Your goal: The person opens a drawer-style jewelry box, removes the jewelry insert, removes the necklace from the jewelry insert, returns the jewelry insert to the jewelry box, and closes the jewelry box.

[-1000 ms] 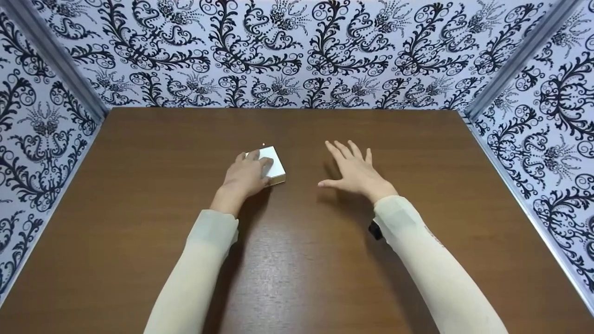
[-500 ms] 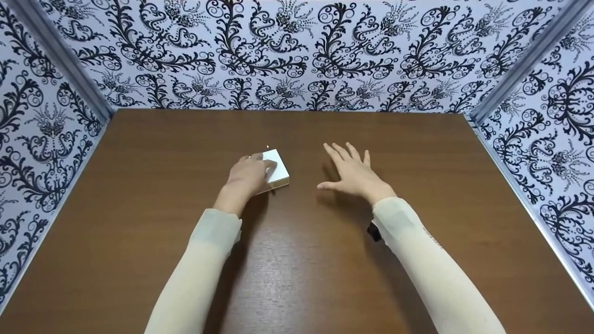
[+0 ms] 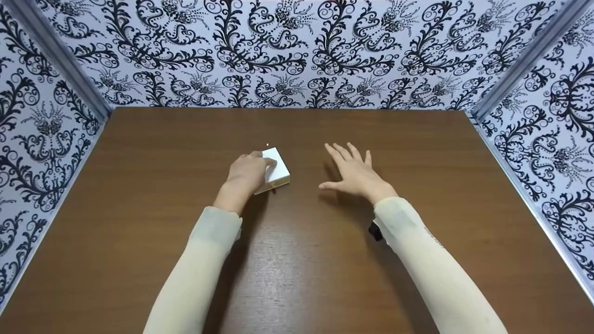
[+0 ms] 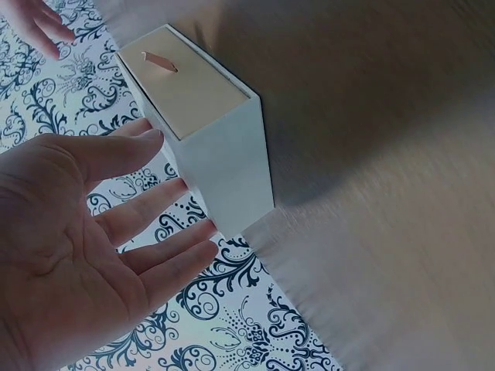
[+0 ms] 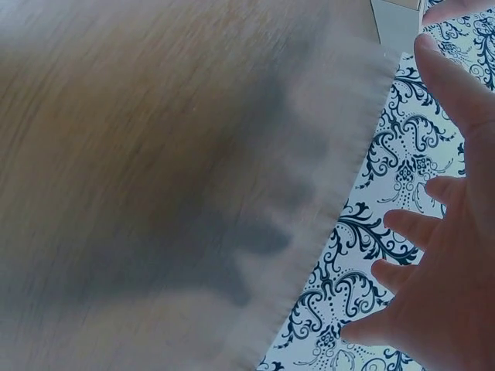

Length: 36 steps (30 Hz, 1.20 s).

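A small white box (image 3: 278, 170) with a light wood drawer front (image 4: 189, 81) and a little copper-coloured pull tab (image 4: 160, 62) stands on the wooden table, left of centre. That front lies within the white frame. My left hand (image 3: 246, 174) is over the left part of the box; in the left wrist view its extended fingers (image 4: 166, 202) touch the white top, and the thumb (image 4: 128, 154) is near the edge above the front. To the right, apart from the box, my right hand (image 3: 357, 175) hovers over the table with spread fingers, holding nothing.
The brown table (image 3: 297, 260) ends at a patterned black-and-white back wall (image 3: 297, 55), with similar walls left and right. Grey metal posts (image 3: 524, 60) stand at the back corners. A tiny bright speck (image 3: 267, 144) shows just behind the box.
My left thumb has come away from the box's near side, and the fingers have drawn together. More of the front now shows. The right hand keeps its pose; the head view shifts slightly.
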Tool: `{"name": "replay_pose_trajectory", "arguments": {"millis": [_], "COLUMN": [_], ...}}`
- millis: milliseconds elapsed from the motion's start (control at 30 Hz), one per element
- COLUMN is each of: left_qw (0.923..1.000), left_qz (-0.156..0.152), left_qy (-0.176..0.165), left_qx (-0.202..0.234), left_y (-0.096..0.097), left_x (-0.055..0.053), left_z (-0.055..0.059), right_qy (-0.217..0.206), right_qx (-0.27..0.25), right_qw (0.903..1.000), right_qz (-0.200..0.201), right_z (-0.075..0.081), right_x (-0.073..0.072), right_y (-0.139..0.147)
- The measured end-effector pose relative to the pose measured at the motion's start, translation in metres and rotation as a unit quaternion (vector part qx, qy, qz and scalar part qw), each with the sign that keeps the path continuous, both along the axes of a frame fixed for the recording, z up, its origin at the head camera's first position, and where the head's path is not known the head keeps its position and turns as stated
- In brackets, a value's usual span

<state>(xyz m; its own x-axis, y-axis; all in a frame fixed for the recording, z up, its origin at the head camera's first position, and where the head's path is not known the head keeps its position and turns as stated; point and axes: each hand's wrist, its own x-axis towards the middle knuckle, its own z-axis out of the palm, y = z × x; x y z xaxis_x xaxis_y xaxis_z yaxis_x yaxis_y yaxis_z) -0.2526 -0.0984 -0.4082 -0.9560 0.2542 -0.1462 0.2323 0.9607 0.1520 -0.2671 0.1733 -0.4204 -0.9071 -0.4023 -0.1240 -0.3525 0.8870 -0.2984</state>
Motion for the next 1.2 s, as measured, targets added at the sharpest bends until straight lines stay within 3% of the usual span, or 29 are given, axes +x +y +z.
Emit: {"name": "replay_pose_trajectory", "arguments": {"millis": [667,933,1200], "left_qw": [0.9987,0.9991,0.9985], "left_qz": [0.009,0.021,0.031], "left_qy": [-0.003,0.003,-0.025], "left_qx": [-0.049,-0.037,-0.038], "left_y": [0.005,0.001,0.001], "left_x": [0.008,0.007,0.013], "left_z": [0.005,0.005,0.008], "right_qy": [0.002,0.002,0.004], "right_qx": [-0.004,0.001,0.004], "right_qw": [0.9998,0.9997,0.9993], "right_qz": [0.02,0.026,0.037], "right_z": [-0.001,-0.001,-0.002], "right_x": [0.003,0.007,0.011], "right_y": [-0.013,-0.017,-0.021]}}
